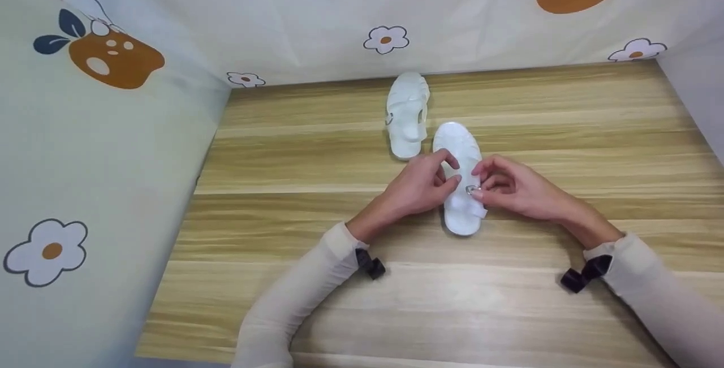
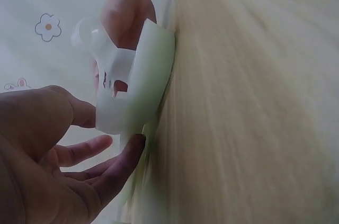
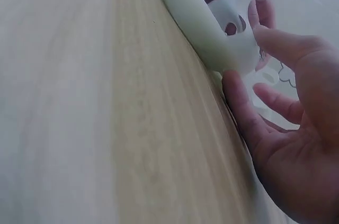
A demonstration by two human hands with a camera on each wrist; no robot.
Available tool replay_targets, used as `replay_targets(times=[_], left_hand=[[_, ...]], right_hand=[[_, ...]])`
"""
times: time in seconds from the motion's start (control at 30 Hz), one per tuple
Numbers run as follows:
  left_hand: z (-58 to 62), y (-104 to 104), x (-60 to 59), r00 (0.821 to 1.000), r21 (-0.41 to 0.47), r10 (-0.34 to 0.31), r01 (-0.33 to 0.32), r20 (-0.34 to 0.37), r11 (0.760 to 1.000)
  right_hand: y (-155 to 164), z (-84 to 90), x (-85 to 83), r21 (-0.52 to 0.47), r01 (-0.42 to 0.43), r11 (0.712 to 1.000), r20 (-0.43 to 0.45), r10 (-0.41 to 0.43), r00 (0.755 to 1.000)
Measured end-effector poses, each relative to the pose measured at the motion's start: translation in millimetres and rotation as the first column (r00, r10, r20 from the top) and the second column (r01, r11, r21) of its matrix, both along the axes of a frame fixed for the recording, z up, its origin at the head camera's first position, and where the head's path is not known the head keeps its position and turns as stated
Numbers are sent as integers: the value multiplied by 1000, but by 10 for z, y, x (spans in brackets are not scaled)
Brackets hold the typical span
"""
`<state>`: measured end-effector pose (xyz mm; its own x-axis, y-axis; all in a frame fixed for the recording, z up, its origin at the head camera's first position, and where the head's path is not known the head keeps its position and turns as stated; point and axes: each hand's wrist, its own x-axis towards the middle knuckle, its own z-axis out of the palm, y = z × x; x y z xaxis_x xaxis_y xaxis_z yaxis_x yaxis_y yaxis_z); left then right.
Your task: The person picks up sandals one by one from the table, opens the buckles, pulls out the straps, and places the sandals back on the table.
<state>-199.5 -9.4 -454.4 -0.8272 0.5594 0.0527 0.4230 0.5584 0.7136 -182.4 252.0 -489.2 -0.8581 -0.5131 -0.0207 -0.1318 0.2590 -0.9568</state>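
Sleeves [image 1: 305, 277], nearer sandal [image 1: 465, 176] lengthwise, toe [image 1: 453, 133] away

Head camera: set high, facing forward and down; the farthest, widest view. Tabletop [image 1: 294, 164] fills the centre and lower frame, patterned backdrop [image 1: 317, 23] the top and left. Left wrist camera: low and close above the wood, rolled sideways so the tabletop takes the right half; left hand [image 2: 58, 155] large at lower left. Right wrist camera: also low and close, rolled the opposite way; tabletop at left, right hand [image 3: 302, 123] large at lower right. Both wrist views share the near sandal [image 1: 465, 163], which the head view shows right of centre.
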Motion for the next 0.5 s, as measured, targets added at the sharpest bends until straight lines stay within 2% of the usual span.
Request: replay_targets(times=[0.2, 0.5], left_hand=[[48, 9, 22, 999, -5, 4, -4, -36, 1000], [76, 90, 27, 991, 8, 82, -82, -108, 997]], right_hand=[[-36, 59, 22, -1, 23, 1000, -34, -23, 999], [-90, 173, -26, 29, 108, 994, -83, -106, 991]])
